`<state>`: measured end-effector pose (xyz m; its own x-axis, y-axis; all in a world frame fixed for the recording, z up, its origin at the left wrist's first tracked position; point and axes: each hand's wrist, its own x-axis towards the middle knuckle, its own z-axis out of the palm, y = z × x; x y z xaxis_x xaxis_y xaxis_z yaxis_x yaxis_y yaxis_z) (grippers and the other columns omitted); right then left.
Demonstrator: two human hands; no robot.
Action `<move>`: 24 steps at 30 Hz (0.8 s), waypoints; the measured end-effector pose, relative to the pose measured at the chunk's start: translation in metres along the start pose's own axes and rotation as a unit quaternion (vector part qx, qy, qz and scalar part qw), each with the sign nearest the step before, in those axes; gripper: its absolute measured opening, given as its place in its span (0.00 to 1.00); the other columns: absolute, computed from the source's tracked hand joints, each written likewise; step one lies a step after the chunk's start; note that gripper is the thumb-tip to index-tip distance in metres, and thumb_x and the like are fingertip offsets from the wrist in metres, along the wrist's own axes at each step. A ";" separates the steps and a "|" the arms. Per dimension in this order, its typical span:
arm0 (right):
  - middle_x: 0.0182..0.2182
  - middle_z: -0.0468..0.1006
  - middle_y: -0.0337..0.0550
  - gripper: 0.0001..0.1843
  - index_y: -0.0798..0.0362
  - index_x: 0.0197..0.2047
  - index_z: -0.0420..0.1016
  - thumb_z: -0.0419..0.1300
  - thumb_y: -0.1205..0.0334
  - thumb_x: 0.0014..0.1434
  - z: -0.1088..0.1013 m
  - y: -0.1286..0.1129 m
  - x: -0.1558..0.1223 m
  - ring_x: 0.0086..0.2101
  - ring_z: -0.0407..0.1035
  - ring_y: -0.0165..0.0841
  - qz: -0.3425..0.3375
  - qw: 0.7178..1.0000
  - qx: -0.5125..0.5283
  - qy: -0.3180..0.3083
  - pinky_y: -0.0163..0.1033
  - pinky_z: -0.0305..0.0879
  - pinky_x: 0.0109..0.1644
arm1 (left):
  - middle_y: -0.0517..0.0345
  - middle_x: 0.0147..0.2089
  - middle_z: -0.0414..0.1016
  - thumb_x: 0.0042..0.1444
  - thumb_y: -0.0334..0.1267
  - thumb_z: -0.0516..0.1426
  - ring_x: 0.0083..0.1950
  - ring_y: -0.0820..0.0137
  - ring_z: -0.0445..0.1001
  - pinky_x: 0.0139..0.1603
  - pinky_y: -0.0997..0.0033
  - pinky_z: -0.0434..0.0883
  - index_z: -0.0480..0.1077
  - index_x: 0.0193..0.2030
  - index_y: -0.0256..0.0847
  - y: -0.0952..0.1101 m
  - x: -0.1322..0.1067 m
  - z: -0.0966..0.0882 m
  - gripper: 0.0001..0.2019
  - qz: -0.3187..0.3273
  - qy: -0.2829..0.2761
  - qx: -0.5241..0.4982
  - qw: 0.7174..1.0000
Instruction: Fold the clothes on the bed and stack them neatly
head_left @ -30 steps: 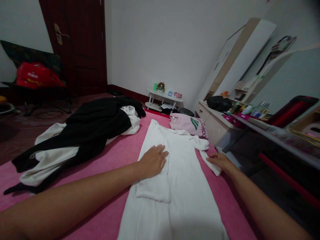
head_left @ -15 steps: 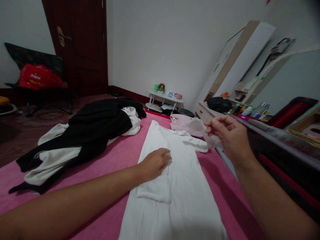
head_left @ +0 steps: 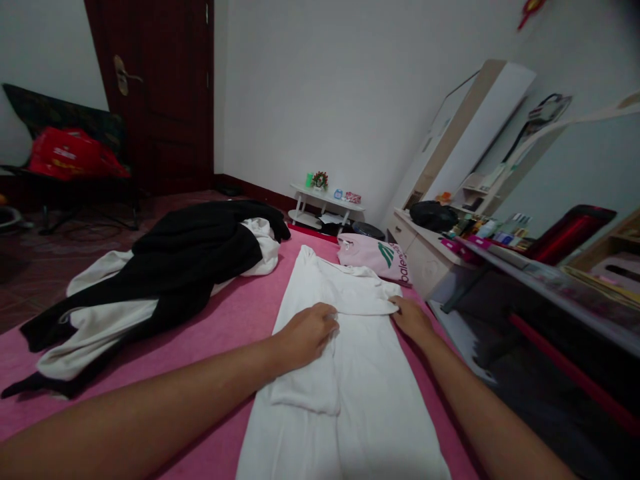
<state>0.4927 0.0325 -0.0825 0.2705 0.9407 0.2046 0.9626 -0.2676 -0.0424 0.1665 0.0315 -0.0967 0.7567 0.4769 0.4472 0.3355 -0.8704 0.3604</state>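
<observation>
A white long-sleeved garment (head_left: 380, 380) lies spread lengthwise on the pink bed cover (head_left: 230, 320). Its left sleeve (head_left: 307, 393) is folded in over the body, cuff toward me. My left hand (head_left: 307, 335) rests on that sleeve, fingers laid on the cloth near the garment's middle. At the right edge, my right hand (head_left: 413, 319) pinches the right sleeve (head_left: 365, 300), which lies across the upper part of the garment. The fingertips of my right hand are partly hidden by the cloth.
Black and white clothes (head_left: 200, 253) lie heaped on the left of the bed. A folded pink top (head_left: 375, 257) with printed lettering lies beyond the garment. Along the right stands a glass-topped desk (head_left: 530, 287); a small white table (head_left: 325, 195) stands by the far wall.
My right hand has come down and inward from the raised position, bringing the right sleeve across the garment. The pink top's print is now uncovered. My left hand stays on the cloth.
</observation>
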 end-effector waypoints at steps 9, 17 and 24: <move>0.41 0.79 0.55 0.15 0.51 0.41 0.81 0.60 0.61 0.49 -0.055 -0.026 0.045 0.44 0.73 0.49 0.165 0.986 0.011 0.014 0.43 0.66 0.41 | 0.47 0.48 0.73 0.59 0.28 0.49 0.51 0.63 0.70 0.52 0.64 0.69 0.72 0.47 0.38 0.001 0.000 0.000 0.14 0.005 -0.018 0.013 1.000; 0.50 0.75 0.48 0.36 0.51 0.62 0.61 0.62 0.59 0.49 -0.123 -0.154 -0.020 0.41 0.74 0.34 -0.210 0.834 0.509 0.036 0.37 0.70 0.39 | 0.47 0.53 0.70 0.59 0.28 0.49 0.54 0.64 0.69 0.55 0.64 0.69 0.69 0.52 0.39 -0.001 -0.002 0.002 0.16 0.013 -0.010 0.003 1.000; 0.40 0.79 0.47 0.19 0.53 0.46 0.76 0.62 0.56 0.51 -0.086 -0.095 -0.081 0.35 0.73 0.36 -0.147 0.981 0.101 -0.071 0.38 0.63 0.37 | 0.47 0.68 0.53 0.57 0.34 0.54 0.67 0.58 0.56 0.64 0.56 0.59 0.63 0.59 0.42 -0.004 0.000 -0.001 0.22 -0.060 0.083 0.067 0.992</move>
<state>0.3783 -0.0361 -0.0107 -0.0338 0.9945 0.0988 0.9790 0.0528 -0.1970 0.1643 0.0356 -0.0971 0.6069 0.5824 0.5408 0.4977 -0.8090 0.3128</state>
